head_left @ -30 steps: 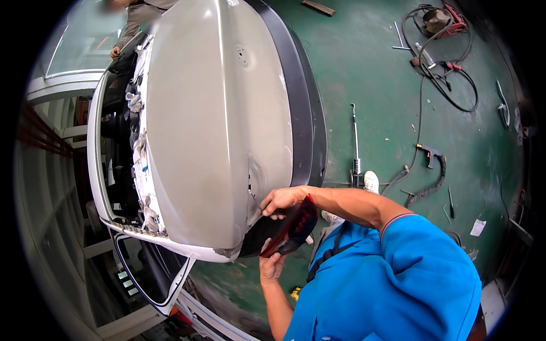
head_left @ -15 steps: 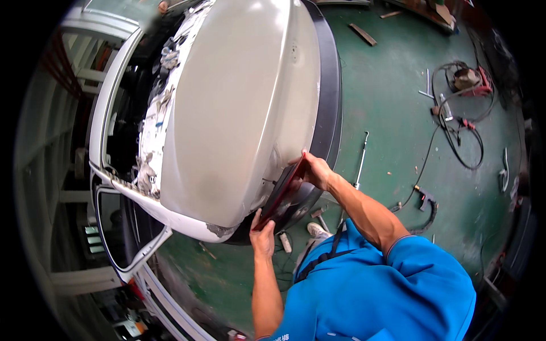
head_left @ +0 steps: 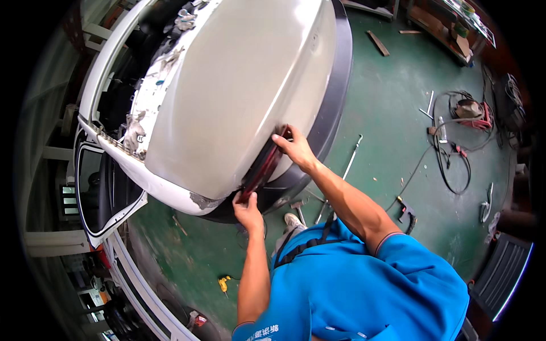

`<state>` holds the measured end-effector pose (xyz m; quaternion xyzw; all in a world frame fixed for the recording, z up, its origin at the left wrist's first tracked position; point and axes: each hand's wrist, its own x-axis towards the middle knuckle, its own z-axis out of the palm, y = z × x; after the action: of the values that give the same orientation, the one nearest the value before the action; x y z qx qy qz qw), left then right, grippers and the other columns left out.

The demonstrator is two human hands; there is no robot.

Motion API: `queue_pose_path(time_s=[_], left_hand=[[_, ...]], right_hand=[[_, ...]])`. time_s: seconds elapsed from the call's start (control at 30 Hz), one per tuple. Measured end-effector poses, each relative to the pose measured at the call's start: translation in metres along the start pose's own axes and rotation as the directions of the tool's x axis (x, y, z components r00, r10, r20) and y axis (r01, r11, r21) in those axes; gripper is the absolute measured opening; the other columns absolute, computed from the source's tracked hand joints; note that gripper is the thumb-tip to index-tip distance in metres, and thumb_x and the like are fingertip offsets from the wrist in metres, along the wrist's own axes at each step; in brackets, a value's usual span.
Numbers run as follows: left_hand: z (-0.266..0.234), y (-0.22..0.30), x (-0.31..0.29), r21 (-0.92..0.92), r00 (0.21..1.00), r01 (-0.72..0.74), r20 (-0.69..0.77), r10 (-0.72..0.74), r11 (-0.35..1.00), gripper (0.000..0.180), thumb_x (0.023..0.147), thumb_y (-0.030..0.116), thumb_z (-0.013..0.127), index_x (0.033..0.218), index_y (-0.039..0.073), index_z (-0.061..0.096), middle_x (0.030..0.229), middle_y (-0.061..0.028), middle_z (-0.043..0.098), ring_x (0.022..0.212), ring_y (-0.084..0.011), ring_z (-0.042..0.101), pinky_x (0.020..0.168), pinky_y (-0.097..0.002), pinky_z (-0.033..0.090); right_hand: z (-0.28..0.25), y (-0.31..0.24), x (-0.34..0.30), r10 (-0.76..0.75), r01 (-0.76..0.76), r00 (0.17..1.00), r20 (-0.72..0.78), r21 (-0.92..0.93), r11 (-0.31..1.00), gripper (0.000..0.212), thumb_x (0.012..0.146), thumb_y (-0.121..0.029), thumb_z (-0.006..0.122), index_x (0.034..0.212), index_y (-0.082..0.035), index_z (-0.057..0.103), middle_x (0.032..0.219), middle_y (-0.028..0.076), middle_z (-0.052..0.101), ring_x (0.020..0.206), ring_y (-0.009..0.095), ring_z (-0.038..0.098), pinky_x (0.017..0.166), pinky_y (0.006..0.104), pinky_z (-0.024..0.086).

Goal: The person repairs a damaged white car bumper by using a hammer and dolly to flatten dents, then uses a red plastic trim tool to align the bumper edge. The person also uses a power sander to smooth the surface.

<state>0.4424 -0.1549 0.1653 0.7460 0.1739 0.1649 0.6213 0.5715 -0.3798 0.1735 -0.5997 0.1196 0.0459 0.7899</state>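
Note:
A long dark red tail light (head_left: 266, 167) is held between my two hands at the near corner of a car. My right hand (head_left: 298, 149) grips its far end, with the thumb on top. My left hand (head_left: 248, 213) grips its near end, fingers partly hidden under it. The lamp lies against or just over the corner of the beige-grey body panel (head_left: 227, 108); whether it sits in its opening, I cannot tell. Beside it runs the black bumper (head_left: 336, 85).
White gloves (head_left: 135, 135) lie along the car's white edge, near an open door (head_left: 111, 196). On the green floor are a long metal bar (head_left: 352, 156), a hammer (head_left: 298, 210), a yellow drill (head_left: 226, 284), a black welding-type gun (head_left: 405, 210) and coiled cables (head_left: 455, 153). A cart (head_left: 438, 25) stands far right.
Both hands have moved the tail light up and to the left, in closer to the car's corner. It now lies more against the body. The view has shifted, and the yellow drill has come into sight.

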Motion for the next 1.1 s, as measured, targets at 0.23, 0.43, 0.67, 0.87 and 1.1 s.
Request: queue_pose_path(time_s=[0.23, 0.43, 0.67, 0.87, 1.1], left_hand=[[-0.014, -0.026, 0.009, 0.080, 0.999, -0.021, 0.028, 0.018, 0.997, 0.033, 0.093, 0.007, 0.077, 0.121, -0.004, 0.063, 0.109, -0.0073, 0.069, 0.092, -0.0154, 0.065, 0.082, -0.0281, 0.054], [-0.005, 0.005, 0.012, 0.045, 0.995, 0.065, 0.074, -0.068, 0.997, 0.028, 0.095, 0.003, 0.072, 0.119, -0.007, 0.063, 0.114, -0.0110, 0.070, 0.098, -0.0154, 0.065, 0.085, -0.0276, 0.053], [-0.010, 0.004, 0.022, 0.091, 0.994, 0.011, 0.110, -0.021, 0.996, 0.030, 0.096, 0.006, 0.072, 0.124, -0.001, 0.063, 0.120, -0.0077, 0.069, 0.103, -0.0160, 0.066, 0.088, -0.0291, 0.055], [-0.010, -0.002, 0.022, 0.102, 0.995, -0.041, 0.096, 0.031, 0.994, 0.030, 0.097, 0.007, 0.072, 0.123, -0.003, 0.063, 0.119, -0.0092, 0.069, 0.103, -0.0160, 0.066, 0.089, -0.0298, 0.055], [0.003, 0.009, 0.016, 0.074, 0.989, -0.134, 0.072, 0.129, 0.988, 0.027, 0.096, 0.004, 0.073, 0.118, -0.006, 0.063, 0.116, -0.0128, 0.071, 0.103, -0.0188, 0.066, 0.094, -0.0323, 0.053]], right_hand=[[-0.001, 0.003, -0.004, -0.133, 0.135, 0.991, 0.024, -0.200, 0.970, 0.086, 0.086, -0.043, 0.075, 0.149, 0.006, 0.043, 0.145, 0.028, 0.054, 0.136, 0.038, 0.054, 0.115, 0.0441, 0.041], [-0.010, -0.001, -0.012, -0.107, 0.106, 0.994, 0.002, -0.157, 0.982, 0.088, 0.087, -0.040, 0.075, 0.153, 0.005, 0.039, 0.148, 0.028, 0.052, 0.138, 0.038, 0.051, 0.117, 0.0433, 0.040], [-0.006, 0.003, -0.007, -0.146, 0.145, 0.989, -0.009, -0.102, 0.984, 0.084, 0.089, -0.037, 0.074, 0.154, 0.003, 0.039, 0.148, 0.027, 0.050, 0.138, 0.039, 0.051, 0.117, 0.0445, 0.041], [-0.004, 0.013, -0.004, -0.141, 0.139, 0.990, -0.025, -0.079, 0.987, 0.082, 0.088, -0.037, 0.074, 0.154, 0.000, 0.041, 0.144, 0.025, 0.051, 0.136, 0.038, 0.052, 0.116, 0.0446, 0.042], [-0.007, 0.021, 0.000, -0.215, 0.214, 0.976, -0.042, -0.027, 0.977, 0.080, 0.085, -0.029, 0.078, 0.152, -0.001, 0.045, 0.143, 0.023, 0.053, 0.135, 0.035, 0.054, 0.117, 0.0433, 0.041]])
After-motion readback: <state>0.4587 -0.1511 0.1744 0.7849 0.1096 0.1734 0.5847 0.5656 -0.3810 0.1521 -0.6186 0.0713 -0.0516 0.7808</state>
